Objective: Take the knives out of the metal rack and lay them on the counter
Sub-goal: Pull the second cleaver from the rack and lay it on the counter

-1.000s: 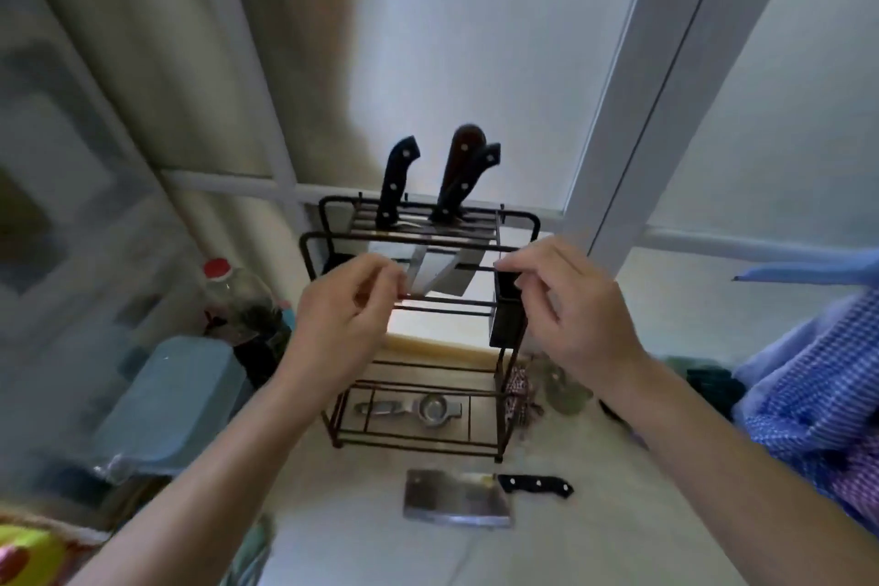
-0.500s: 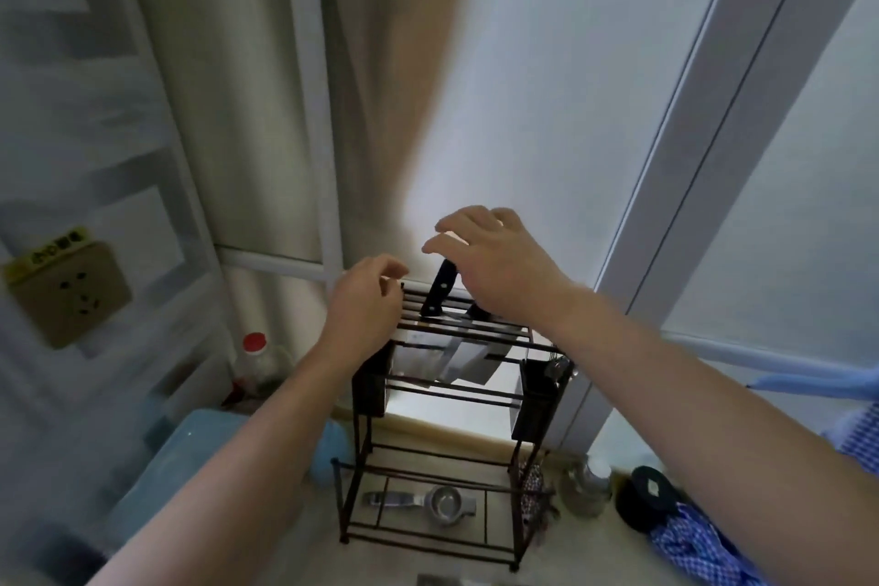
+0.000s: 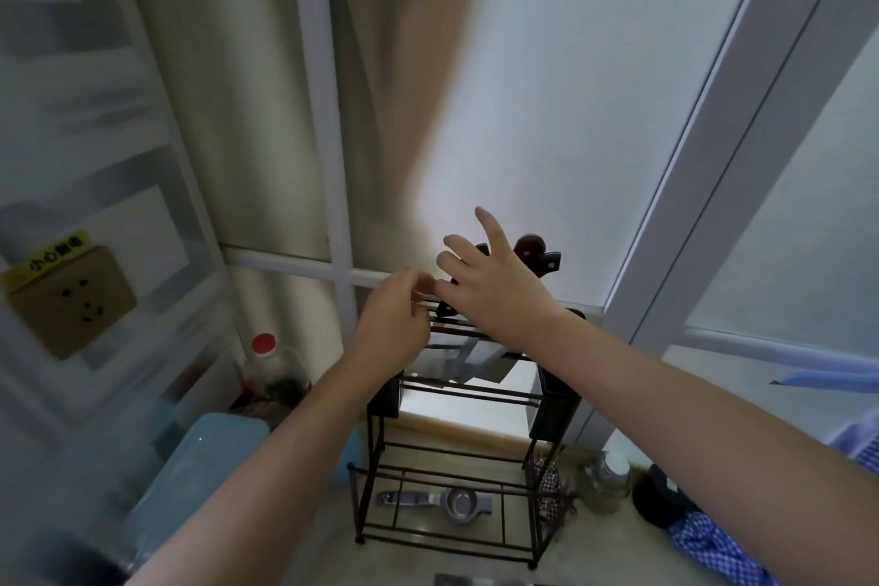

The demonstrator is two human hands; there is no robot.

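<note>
The metal rack stands on the bench near its back edge, by the window. The knives stand in the top of the rack, handles up and blades down, so each one's long way runs up and down. The right hand is nearest, right in front of the handles. Its grip is wide open and holds nothing. The left hand pinches the rack's top bar, just to the left. A knife must come straight up.
</note>
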